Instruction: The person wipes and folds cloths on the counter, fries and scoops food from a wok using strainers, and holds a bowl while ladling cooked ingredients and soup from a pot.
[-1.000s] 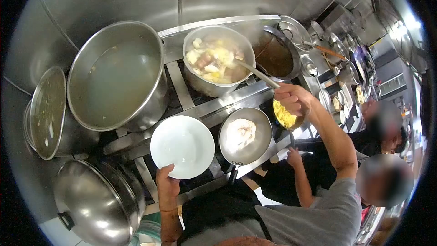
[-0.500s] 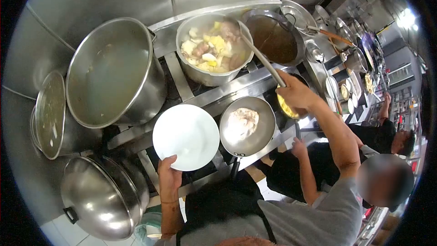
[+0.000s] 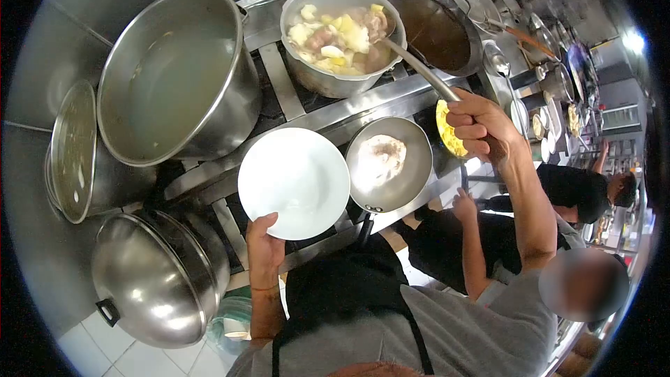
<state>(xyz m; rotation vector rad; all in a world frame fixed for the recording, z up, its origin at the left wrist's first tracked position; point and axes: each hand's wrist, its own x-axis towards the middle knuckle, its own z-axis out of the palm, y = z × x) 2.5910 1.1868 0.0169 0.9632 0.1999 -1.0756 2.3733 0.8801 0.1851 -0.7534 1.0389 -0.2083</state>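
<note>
My left hand [image 3: 265,248] grips the near rim of a white plate [image 3: 296,174], thumb on top. The plate holds no food and is above the stove, left of a frying pan. My right hand [image 3: 485,126] is wrapped round the metal handle of a ladle [image 3: 422,70]. The ladle's bowl is inside the far right side of a steaming metal pot [image 3: 335,87], among meat chunks and pale yellow pieces [image 3: 335,35]; part of it shows there under a chunk of meat.
A large stockpot [image 3: 230,108] of cloudy liquid stands left. A steel frying pan [image 3: 417,174] has its handle toward me. A dark pan of brown liquid [image 3: 436,31] is beyond. At right, a co-worker's hand [image 3: 464,204] holds a pan of yellow food [image 3: 448,129]. A domed lid [image 3: 150,279] is lower left.
The view has shifted, so the pots sit higher in it. My right hand has moved rightward and back a little with the ladle. My left hand still holds the plate.
</note>
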